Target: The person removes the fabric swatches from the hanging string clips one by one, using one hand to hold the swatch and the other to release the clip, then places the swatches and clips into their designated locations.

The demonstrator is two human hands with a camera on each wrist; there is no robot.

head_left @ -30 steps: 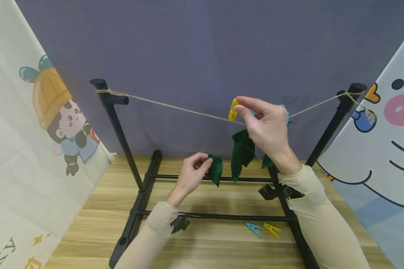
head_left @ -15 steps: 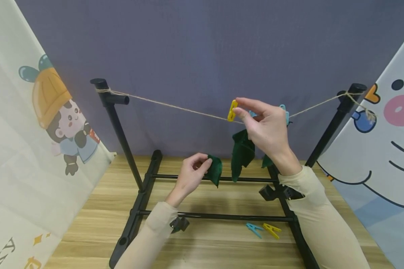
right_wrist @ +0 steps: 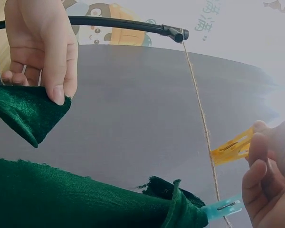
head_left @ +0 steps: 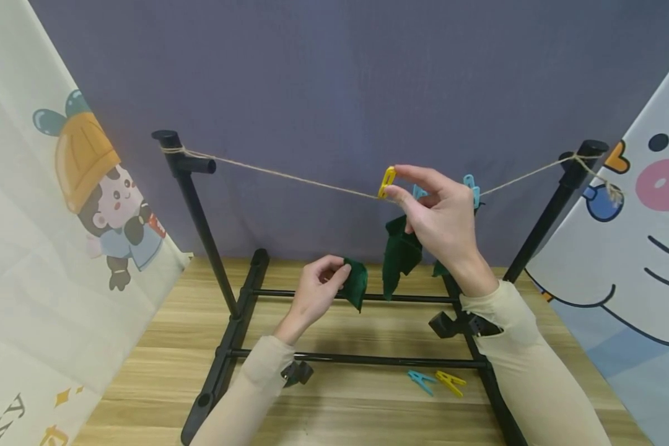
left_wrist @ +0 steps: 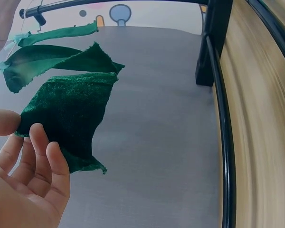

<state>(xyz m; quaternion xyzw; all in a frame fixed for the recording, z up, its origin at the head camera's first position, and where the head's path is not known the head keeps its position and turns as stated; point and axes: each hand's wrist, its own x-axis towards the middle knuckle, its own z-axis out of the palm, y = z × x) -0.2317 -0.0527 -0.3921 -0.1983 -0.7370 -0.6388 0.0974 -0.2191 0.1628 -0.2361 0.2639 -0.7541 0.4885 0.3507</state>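
Right thumb [head_left: 402, 198] lower on the slotted yellow clothespin [right_wrist: 225, 152]

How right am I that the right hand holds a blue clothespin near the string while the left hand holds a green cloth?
One thing is off: the clothespin in the right hand is yellow, as the head view shows. It is near the string, and the left hand does hold a green cloth.

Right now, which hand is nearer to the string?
Right. The right hand pinches a yellow clothespin at the string; the left hand holds a green cloth lower, apart from it.
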